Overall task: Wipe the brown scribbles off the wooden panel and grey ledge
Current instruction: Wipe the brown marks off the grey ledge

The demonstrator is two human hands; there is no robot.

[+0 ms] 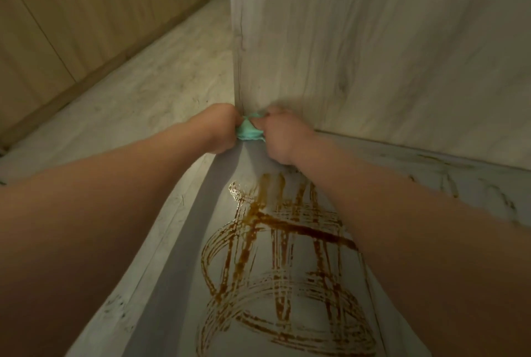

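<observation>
Scribbles (275,264): brown, glossy, wide loops crossed by straight strokes. They sit on the grey ledge (184,270) and fill the 6 o'clock half of the view between both forearms. The right forearm covers their 3 o'clock edge.

The ledge runs from 6 o'clock up to the foot of the wooden panel (373,55). The panel stands upright at 1 o'clock, with pale grain and grey streaks.

Teal cloth (249,132) is bunched at centre, right at the panel's near corner where it meets the ledge. Left grip (218,129) is clenched on the cloth's 9 o'clock end, right grip (283,138) on its 3 o'clock end. The cloth spans the short gap between them. The right one is motion-blurred. Can't tell whether the cloth presses on the panel or the ledge.

Faint dark smears (448,181) lie on the ledge at 3 o'clock, along the panel's foot. Dark specks (115,305) sit near the ledge rim at 7 o'clock.

Pale wood-look floor (143,98) is at 10 o'clock, below the ledge. Tan panelled wall (86,11) is at 11 o'clock.
</observation>
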